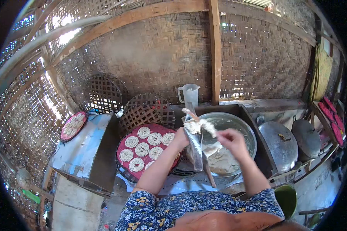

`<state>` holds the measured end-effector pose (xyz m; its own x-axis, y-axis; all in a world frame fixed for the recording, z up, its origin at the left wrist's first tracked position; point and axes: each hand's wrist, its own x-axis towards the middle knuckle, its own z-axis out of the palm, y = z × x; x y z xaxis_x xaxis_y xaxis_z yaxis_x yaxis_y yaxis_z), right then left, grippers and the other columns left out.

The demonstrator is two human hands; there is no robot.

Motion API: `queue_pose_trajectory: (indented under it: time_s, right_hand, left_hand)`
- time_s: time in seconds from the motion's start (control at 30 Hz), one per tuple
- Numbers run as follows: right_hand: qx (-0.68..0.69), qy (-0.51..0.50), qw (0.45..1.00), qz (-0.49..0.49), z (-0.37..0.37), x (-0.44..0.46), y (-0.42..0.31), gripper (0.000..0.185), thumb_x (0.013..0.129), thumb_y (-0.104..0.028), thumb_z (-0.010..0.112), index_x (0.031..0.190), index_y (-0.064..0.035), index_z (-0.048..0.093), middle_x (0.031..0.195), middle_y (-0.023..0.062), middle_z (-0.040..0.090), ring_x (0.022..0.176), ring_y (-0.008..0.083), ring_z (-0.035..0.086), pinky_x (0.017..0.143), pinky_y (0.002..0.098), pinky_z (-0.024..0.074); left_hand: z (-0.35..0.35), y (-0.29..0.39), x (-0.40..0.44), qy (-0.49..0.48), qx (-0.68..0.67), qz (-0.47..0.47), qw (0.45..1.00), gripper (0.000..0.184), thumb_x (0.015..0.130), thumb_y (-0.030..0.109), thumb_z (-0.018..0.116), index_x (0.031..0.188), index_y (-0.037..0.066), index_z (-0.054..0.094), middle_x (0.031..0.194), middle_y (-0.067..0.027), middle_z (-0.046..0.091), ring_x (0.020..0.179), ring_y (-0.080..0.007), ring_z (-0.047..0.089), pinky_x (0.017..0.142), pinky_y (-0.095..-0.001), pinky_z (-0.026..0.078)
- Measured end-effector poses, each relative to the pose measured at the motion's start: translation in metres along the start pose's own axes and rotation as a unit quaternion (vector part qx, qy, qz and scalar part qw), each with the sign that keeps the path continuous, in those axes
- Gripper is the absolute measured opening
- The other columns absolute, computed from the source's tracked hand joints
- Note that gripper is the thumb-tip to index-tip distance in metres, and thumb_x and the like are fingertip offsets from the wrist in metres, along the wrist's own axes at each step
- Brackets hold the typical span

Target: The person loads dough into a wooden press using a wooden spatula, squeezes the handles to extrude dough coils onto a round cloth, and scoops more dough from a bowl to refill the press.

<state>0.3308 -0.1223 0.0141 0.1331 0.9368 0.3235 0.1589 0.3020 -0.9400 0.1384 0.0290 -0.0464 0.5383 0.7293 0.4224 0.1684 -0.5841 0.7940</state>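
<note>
My left hand (181, 139) is wrapped round a long wooden tool (195, 152) held over the edge of a wide metal basin (250, 134). White dough (194, 126) sits at the top of the tool, and a lump of it stretches toward my right hand (230, 139). The fingers of my right hand are pinched together beside this dough; what lies between them is too small to make out. More pale dough (223, 161) lies in the basin. Left of my left hand, a round red tray (124, 163) carries several coiled white noodle rounds (142, 149).
A clear plastic jug (190, 95) stands behind the basin. Two lidded metal pots (278, 148) are on the right. Woven baskets (142, 109) lean behind the red tray. At left, a smaller tray (73, 126) rests by a blue-and-white covered box (79, 144). A green bucket (285, 198) is at lower right.
</note>
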Motion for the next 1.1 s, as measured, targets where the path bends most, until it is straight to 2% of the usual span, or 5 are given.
queue_pose_trajectory:
  time_s: [0.33, 0.47, 0.67, 0.93, 1.1]
  right_hand:
    - [-0.199, 0.117, 0.973, 0.000, -0.040, -0.008, 0.003, 0.024, 0.072, -0.019, 0.072, 0.087, -0.0008, 0.066, 0.076, 0.0092, 0.066, 0.062, 0.0110, 0.061, 0.058, 0.0241, 0.0487]
    - [-0.341, 0.200, 0.871, -0.292, -0.006, 0.007, 0.021, 0.017, 0.068, -0.012, 0.072, 0.081, -0.0046, 0.065, 0.068, 0.0081, 0.062, 0.055, 0.0207, 0.061, 0.050, 0.0288, 0.0475]
    - [-0.255, 0.120, 0.942, -0.183, 0.003, -0.016, 0.029, 0.022, 0.070, -0.015, 0.073, 0.086, -0.0019, 0.065, 0.068, 0.0074, 0.063, 0.057, 0.0117, 0.061, 0.054, 0.0245, 0.0489]
    - [-0.304, 0.196, 0.919, -0.157, -0.004, 0.014, 0.034, 0.024, 0.074, -0.024, 0.070, 0.082, -0.0017, 0.066, 0.069, 0.0095, 0.064, 0.053, 0.0141, 0.060, 0.052, 0.0237, 0.0475]
    - [-0.293, 0.127, 0.920, -0.229, -0.001, -0.001, 0.038, 0.022, 0.072, -0.022, 0.072, 0.082, -0.0024, 0.066, 0.066, 0.0094, 0.063, 0.052, 0.0159, 0.060, 0.051, 0.0255, 0.0479]
  left_hand:
    - [-0.010, 0.012, 0.005, 0.017, -0.365, -0.113, 0.924, 0.031, 0.082, 0.015, 0.053, 0.111, 0.005, 0.056, 0.100, -0.0115, 0.062, 0.092, -0.0212, 0.059, 0.079, -0.0313, 0.045]
    - [0.012, -0.016, 0.017, 0.010, 0.137, -0.005, 0.990, 0.030, 0.077, 0.024, 0.055, 0.100, 0.008, 0.062, 0.095, -0.0162, 0.063, 0.090, -0.0317, 0.059, 0.076, -0.0358, 0.046]
    - [-0.002, -0.039, 0.019, 0.009, -0.470, -0.177, 0.864, 0.020, 0.079, 0.005, 0.055, 0.098, 0.005, 0.060, 0.094, -0.0053, 0.062, 0.084, -0.0154, 0.060, 0.074, -0.0302, 0.048]
    - [0.017, -0.005, 0.011, -0.017, 0.100, -0.045, 0.994, 0.030, 0.074, 0.020, 0.059, 0.100, 0.005, 0.060, 0.094, -0.0187, 0.062, 0.091, -0.0354, 0.058, 0.075, -0.0376, 0.046]
    - [0.011, -0.038, 0.017, 0.012, -0.166, -0.129, 0.978, 0.021, 0.084, 0.017, 0.053, 0.101, 0.005, 0.058, 0.089, -0.0075, 0.062, 0.078, -0.0180, 0.060, 0.067, -0.0304, 0.049]
